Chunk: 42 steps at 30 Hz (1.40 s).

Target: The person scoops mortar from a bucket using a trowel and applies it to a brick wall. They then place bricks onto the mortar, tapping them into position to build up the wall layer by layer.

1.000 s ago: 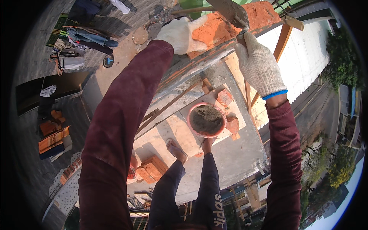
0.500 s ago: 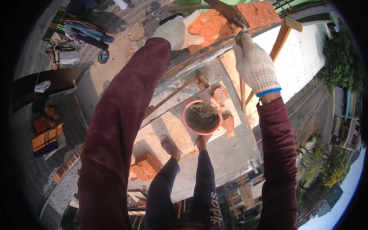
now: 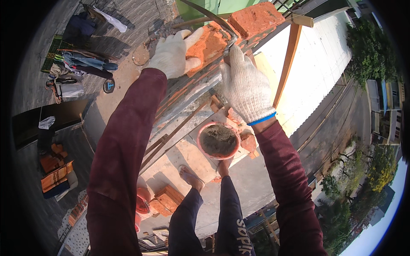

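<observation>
In a white knit glove, my left hand (image 3: pixel 173 53) grips the left end of an orange brick (image 3: pixel 207 45) on top of a low wall (image 3: pixel 188 87). Its thumb lies along the near side of the brick, with the fingers spread over the far side. My right hand (image 3: pixel 247 85), in a white glove with a blue cuff, is closed round the handle of a trowel (image 3: pixel 209 13). The trowel's dark blade stands tilted between the held brick and a second brick (image 3: pixel 256 19) to its right. Most of the handle is hidden in the glove.
Below the wall, by my feet, a pink tub (image 3: pixel 219 141) holds grey mortar. Broken brick pieces (image 3: pixel 247 142) lie beside it, and stacked bricks (image 3: pixel 166 200) stand lower left near a red bucket (image 3: pixel 143 201). A wooden brace (image 3: pixel 288 64) rises right of the wall.
The view has shifted, so the wall and both hands appear farther left. The trowel blade has moved left along the brick tops. A red bucket has come into view at lower left.
</observation>
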Available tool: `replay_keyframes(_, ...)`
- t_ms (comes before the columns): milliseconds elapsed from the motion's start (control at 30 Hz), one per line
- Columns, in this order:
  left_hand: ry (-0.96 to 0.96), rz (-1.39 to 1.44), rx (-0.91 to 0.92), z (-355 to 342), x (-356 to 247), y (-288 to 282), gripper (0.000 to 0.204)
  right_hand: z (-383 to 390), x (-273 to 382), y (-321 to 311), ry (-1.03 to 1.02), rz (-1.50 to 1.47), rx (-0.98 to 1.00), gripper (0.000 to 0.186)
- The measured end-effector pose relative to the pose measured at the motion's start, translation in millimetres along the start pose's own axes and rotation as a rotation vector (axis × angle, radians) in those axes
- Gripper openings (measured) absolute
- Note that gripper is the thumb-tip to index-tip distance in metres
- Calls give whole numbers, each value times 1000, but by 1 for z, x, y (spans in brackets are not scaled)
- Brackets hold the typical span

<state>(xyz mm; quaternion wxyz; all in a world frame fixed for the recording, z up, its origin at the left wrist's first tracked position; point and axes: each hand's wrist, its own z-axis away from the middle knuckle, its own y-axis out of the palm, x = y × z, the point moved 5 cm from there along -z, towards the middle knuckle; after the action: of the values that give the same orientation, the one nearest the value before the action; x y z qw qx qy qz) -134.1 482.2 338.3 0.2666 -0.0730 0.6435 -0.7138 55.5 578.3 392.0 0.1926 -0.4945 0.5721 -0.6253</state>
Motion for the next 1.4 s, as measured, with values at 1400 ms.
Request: replay_keyframes(1400,286,676,207,-30,-17,9,59,159,140,231,877,-2293,147,58)
